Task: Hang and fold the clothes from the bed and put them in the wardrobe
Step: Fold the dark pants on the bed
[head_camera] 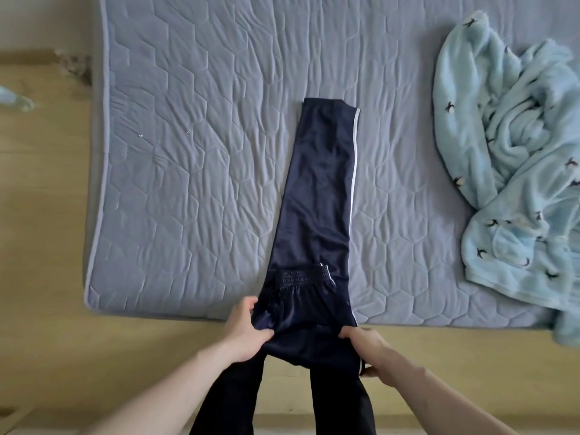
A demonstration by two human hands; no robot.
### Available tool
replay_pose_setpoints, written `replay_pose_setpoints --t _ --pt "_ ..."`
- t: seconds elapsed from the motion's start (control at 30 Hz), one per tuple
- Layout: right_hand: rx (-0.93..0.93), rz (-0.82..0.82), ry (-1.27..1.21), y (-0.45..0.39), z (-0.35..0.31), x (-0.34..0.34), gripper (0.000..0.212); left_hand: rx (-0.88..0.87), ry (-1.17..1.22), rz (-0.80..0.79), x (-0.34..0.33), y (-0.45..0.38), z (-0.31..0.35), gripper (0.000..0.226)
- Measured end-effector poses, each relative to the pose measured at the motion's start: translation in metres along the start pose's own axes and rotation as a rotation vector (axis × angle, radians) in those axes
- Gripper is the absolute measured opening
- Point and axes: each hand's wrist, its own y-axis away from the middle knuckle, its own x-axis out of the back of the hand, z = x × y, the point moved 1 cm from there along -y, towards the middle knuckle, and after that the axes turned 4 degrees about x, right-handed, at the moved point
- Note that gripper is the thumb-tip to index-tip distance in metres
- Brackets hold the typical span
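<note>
Navy track trousers [320, 196] with a white side stripe lie lengthwise on the grey quilted mattress [188, 183], folded leg over leg, the elastic waistband turned up near the front edge. My left hand [248, 328] grips the near left corner of the fold. My right hand [367, 343] grips the near right corner. Both hold the fabric just over the mattress's front edge. A crumpled light blue fleece garment [514, 171] with small penguin prints lies at the mattress's right side.
Wooden floor [40, 246] surrounds the mattress on the left and front. A small pale object [17, 100] lies on the floor at far left. My dark trouser legs [339, 400] stand at the bottom, close to the mattress edge.
</note>
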Motion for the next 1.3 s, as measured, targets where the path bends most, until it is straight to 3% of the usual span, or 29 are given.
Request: replay_pose_setpoints --t 0.13,0.33,0.43,0.5,0.7,0.87,1.07,1.23,1.3 --pt "0.076 0.032 -0.056 0.015 -0.031 0.016 0.027 -0.296 0.151 0.188 0.023 0.016 0.035 0.036" --pt "0.294 0.092 -0.344 0.03 -0.105 0.056 0.058 -0.32 0.411 0.209 0.068 0.002 0.111 0.012" --pt "0.326 0.068 -0.416 0.028 -0.145 0.077 0.033 -0.365 0.452 0.185 0.092 -0.014 0.152 0.033" --pt "0.331 0.053 -0.434 0.024 -0.169 0.09 0.031 -0.399 0.379 0.177 0.107 -0.03 0.175 0.044" --pt "0.46 0.019 -0.416 0.011 -0.242 0.122 0.052 -0.498 0.224 0.318 0.143 -0.089 0.241 0.016" --pt "0.578 -0.028 -0.16 0.007 -0.292 0.142 0.071 -0.489 0.203 0.365 0.168 -0.131 0.288 0.025" --pt "0.626 0.256 0.001 -0.032 -0.345 0.159 0.03 -0.465 0.12 0.473 0.177 -0.176 0.332 0.025" --pt "0.639 0.396 -0.079 -0.064 -0.364 0.148 0.072 -0.406 -0.163 0.526 0.171 -0.212 0.351 0.062" --pt "0.66 0.475 -0.073 -0.071 -0.35 0.136 0.078 -0.416 -0.355 0.53 0.167 -0.219 0.355 0.073"
